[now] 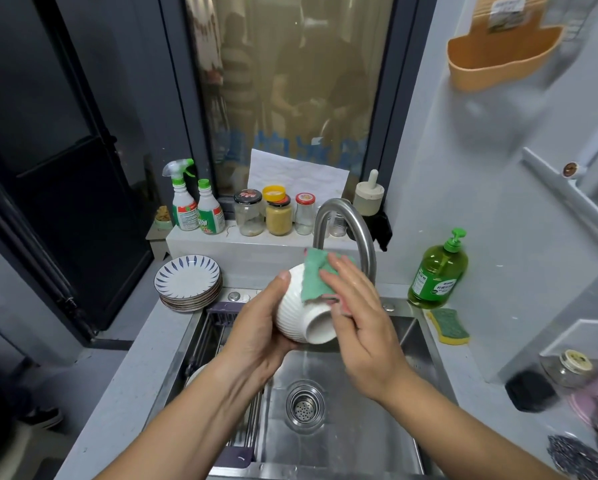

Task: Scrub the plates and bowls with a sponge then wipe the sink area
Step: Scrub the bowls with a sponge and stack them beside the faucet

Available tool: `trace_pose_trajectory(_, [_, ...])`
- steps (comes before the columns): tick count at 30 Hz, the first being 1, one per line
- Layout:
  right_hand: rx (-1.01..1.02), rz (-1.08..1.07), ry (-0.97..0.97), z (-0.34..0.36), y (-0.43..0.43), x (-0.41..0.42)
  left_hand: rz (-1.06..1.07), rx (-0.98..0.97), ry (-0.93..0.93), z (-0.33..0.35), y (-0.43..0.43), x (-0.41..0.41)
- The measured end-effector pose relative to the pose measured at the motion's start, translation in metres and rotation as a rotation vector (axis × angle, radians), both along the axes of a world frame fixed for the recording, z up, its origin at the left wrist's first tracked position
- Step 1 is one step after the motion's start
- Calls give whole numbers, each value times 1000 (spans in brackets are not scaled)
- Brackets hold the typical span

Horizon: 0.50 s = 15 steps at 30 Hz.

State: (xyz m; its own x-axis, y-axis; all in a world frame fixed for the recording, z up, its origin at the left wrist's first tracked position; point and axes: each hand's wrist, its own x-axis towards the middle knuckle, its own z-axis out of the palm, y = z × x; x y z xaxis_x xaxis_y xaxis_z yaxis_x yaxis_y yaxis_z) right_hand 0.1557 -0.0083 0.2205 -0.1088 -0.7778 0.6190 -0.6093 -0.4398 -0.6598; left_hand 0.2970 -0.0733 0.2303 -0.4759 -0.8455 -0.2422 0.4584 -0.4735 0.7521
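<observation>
The left hand [256, 327] grips the bowl [297, 306], tilted on its side above the sink [342, 445]. The right hand [359, 323] presses the sponge [314, 275], possibly a cloth, flat against the bowl with straight fingers. The plates [188, 284] stand stacked far left.

Dim, even light; edges bowed, right side perhaps blurred.

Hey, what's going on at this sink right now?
A person is washing up over the sink. The left hand grips a white ribbed bowl tipped on its side, and the right hand presses a green sponge cloth against the bowl's outer wall with flat fingers. A stack of patterned plates sits on the counter to the left. A green soap bottle and a yellow sponge are on the right.
</observation>
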Motion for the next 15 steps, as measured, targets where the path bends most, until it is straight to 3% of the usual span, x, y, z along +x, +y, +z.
trace_pose_trajectory(3, [99, 13, -423, 3, 5, 4, 16, 24, 35, 1, 3, 2])
trace_pose_trajectory(5, [115, 47, -519, 15, 4, 7, -11, 36, 57, 2, 7, 0])
trace_pose_trajectory(9, [90, 95, -386, 26, -2, 5, -70, 20, 119, 10, 8, -4])
trace_pose_trajectory(15, [-2, -85, -157, 11, -3, 6, -41, 142, 271, 8, 12, -8])
